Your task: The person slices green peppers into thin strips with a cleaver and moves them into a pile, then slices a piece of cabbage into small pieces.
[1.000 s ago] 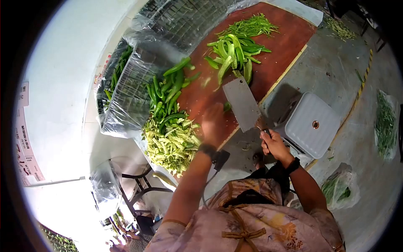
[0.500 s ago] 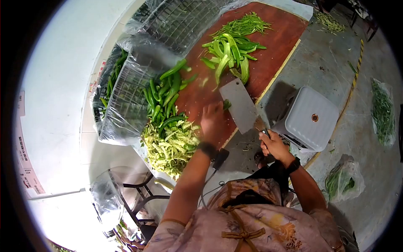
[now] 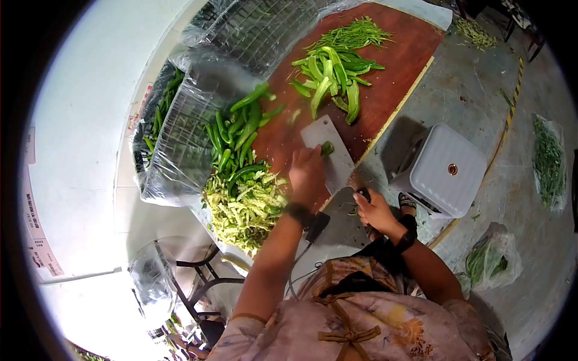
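My right hand [image 3: 376, 212] is wrapped round the dark handle of a cleaver [image 3: 337, 157], whose broad grey blade lies low over the red-brown board [image 3: 283, 135]. At the near side of the board my left hand [image 3: 306, 172] is closed on a green pepper [image 3: 327, 148]; only its dark green end shows, against the blade, and the rest is hidden under my fingers. Split pepper pieces [image 3: 331, 69] lie beyond the blade. Left of my left hand are whole green peppers [image 3: 241, 127] above a heap of pale pepper cores [image 3: 244, 207].
Plastic-lined wire crates [image 3: 180, 144] border the board on the left. Thin green strips [image 3: 358, 35] lie at its far end. A grey boxy stool [image 3: 448, 171] stands on the floor to the right, with bags of green vegetables [image 3: 489, 259] farther right. A black chair [image 3: 208, 271] is at lower left.
My right hand has carried the cleaver left, bringing the blade in beside my left hand and behind the pepper end. My left hand has hardly moved.
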